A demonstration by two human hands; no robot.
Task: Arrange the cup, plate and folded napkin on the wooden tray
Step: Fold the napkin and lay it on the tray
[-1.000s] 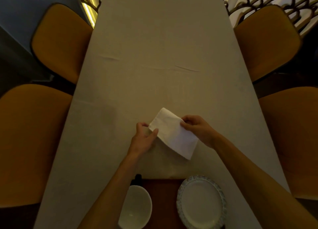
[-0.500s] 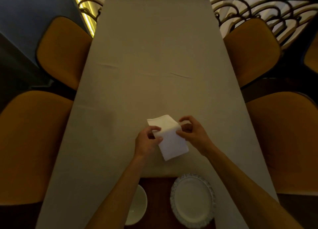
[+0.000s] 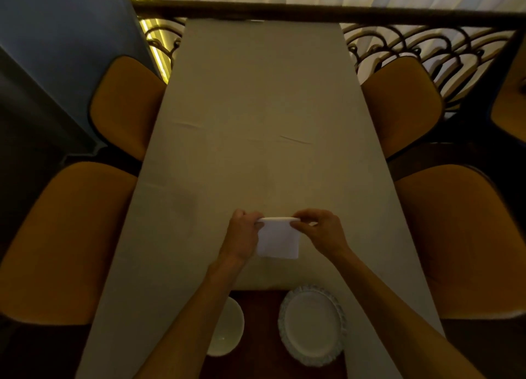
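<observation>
both hands (image 3: 242, 237) pinching napkin (image 3: 279, 240), cup (image 3: 227, 330) (half hidden)

A restaurant dining room: long clothed table (image 3: 256, 122) flanked by upholstered chairs (image 3: 128, 105).

Two bare forearms enter from the bottom edge of the frame and narrow toward the centre. No sleeve, watch, ring or bracelet shows on either. The left hand (image 3: 242, 236) and the right hand (image 3: 320, 230) are ungloved, with slim fingers and short nails. The dim light hides finer detail.
</observation>
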